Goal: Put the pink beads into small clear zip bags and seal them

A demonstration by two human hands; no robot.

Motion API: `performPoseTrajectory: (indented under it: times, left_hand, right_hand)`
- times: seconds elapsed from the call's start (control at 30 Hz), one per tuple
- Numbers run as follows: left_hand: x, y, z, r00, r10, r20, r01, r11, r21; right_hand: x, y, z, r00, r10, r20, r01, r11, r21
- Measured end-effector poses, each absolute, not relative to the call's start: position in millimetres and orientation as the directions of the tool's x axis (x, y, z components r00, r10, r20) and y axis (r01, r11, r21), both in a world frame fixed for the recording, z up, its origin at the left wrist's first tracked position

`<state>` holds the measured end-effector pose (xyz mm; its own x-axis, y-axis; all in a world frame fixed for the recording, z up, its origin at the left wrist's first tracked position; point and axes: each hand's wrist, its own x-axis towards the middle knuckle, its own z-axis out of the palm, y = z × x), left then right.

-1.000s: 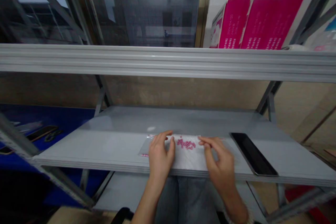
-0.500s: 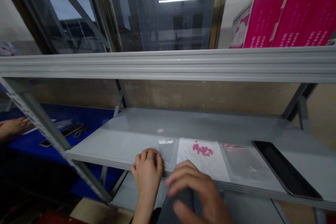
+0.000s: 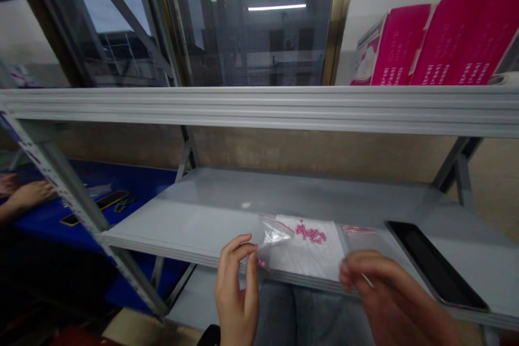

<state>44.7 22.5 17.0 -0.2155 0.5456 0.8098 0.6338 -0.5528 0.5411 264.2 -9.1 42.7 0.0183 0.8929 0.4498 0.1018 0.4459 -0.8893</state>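
Note:
My left hand [image 3: 237, 281] is at the shelf's front edge, thumb and fingers closed on the left side of a small clear zip bag [image 3: 276, 231]. The bag is tilted and overlaps the white paper sheet [image 3: 308, 262]. A few pink beads [image 3: 261, 263] show by its lower end, close to my fingertips. On the sheet lies a loose cluster of pink beads [image 3: 311, 233]. My right hand [image 3: 393, 292], partly blurred, is raised in front of a larger clear zip bag [image 3: 359, 230], its fingers pinched. A thin pale sliver shows at that pinch; what it is cannot be made out.
A black tablet [image 3: 433, 265] lies on the grey shelf [image 3: 194, 211] at right. Pink boxes [image 3: 446, 46] stand on the upper shelf beam's level [image 3: 259, 111]. At left, another person's hand [image 3: 34, 193] rests over a blue table [image 3: 150, 181] near a phone [image 3: 112, 200].
The small zip bag has turned and shifted right onto the paper's edge, with pink beads now showing. My left hand has opened out from its curl slightly; my right hand has moved right.

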Motion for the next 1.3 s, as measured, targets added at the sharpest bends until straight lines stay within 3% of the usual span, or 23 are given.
performPoseTrajectory:
  times: [0.2,0.33,0.47,0.57,0.63,0.77,0.83,1.0,1.3]
  left_hand:
    - [52,13,23,0.027,0.624,0.781,0.534,-0.669,0.516]
    - [51,14,20,-0.063,0.697,0.714,0.455,-0.617,0.642]
    - [52,16,23,-0.183,0.827,0.532,0.247,-0.485,0.839]
    - [52,18,22,-0.203,0.869,0.452,0.156,-0.427,0.891]
    - [51,18,19,-0.234,0.858,0.457,0.199,-0.418,0.886]
    - [49,11,17,-0.277,0.755,0.594,0.47,-0.433,0.769]
    - [53,5,20,-0.182,0.774,0.606,0.486,-0.464,0.74]
    - [76,-4,31,0.207,0.894,0.397,0.219,-0.437,0.872]
    - [78,-8,40,0.284,0.921,0.265,0.154,-0.317,0.936]
  right_hand:
    - [226,14,47,0.092,0.965,0.246,-0.127,0.257,-0.958]
    - [229,13,37,0.12,0.979,0.164,-0.137,0.18,-0.974]
    - [246,10,25,-0.119,0.991,0.062,-0.21,0.036,-0.977]
    - [251,7,20,-0.254,0.967,0.022,-0.29,-0.055,-0.956]
    - [249,6,20,-0.279,0.96,0.002,-0.308,-0.088,-0.947]
    - [239,5,24,-0.248,0.966,-0.068,-0.297,-0.142,-0.944]
    - [234,5,26,-0.261,0.961,-0.09,-0.286,-0.166,-0.944]
    - [224,5,23,-0.312,0.949,-0.048,-0.284,-0.142,-0.948]
    - [227,2,24,-0.417,0.908,-0.029,-0.36,-0.195,-0.912]
